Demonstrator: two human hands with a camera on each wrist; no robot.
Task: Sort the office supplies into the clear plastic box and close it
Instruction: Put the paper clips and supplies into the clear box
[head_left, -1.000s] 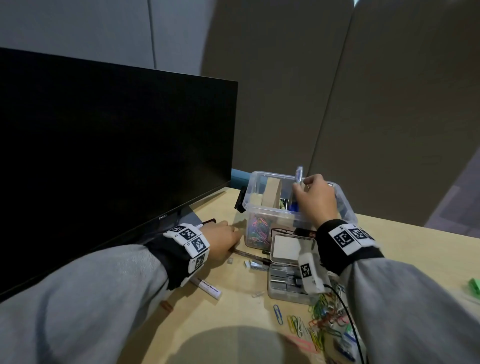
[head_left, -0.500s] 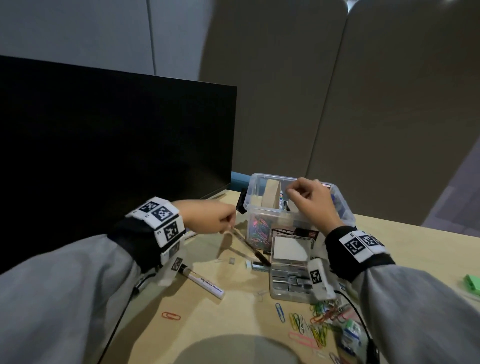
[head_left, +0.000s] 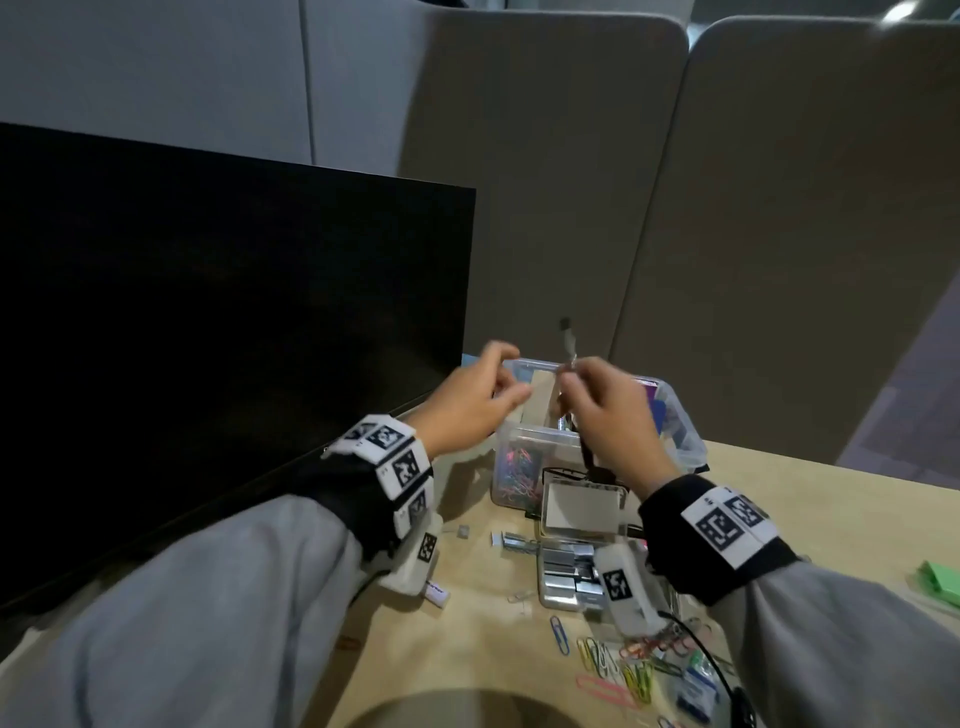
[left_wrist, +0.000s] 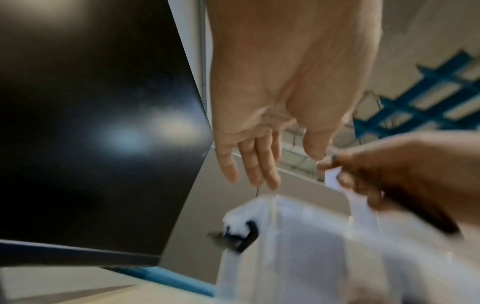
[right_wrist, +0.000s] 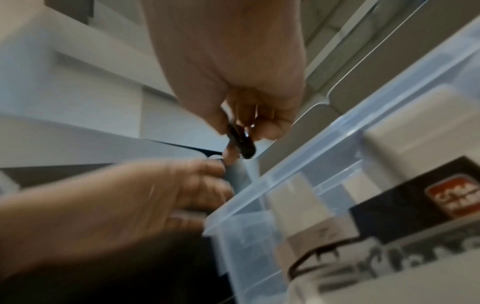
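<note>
Clear plastic box (head_left: 680, 441) open on desk (head_left: 831, 509), beside monitor (head_left: 208, 338). Right hand (head_left: 608, 415) above it, fingers pinching pen (head_left: 567, 343) upright. Left hand (head_left: 467, 405) alongside, fingers loose, empty. Step: pen going in. Next: lower into compartment, release. Paper clips (head_left: 623, 670) still loose.

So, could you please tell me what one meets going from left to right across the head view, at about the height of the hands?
Monitor → left hand → right hand, pinching a pen → right end of the clear box → partition panel.
</note>
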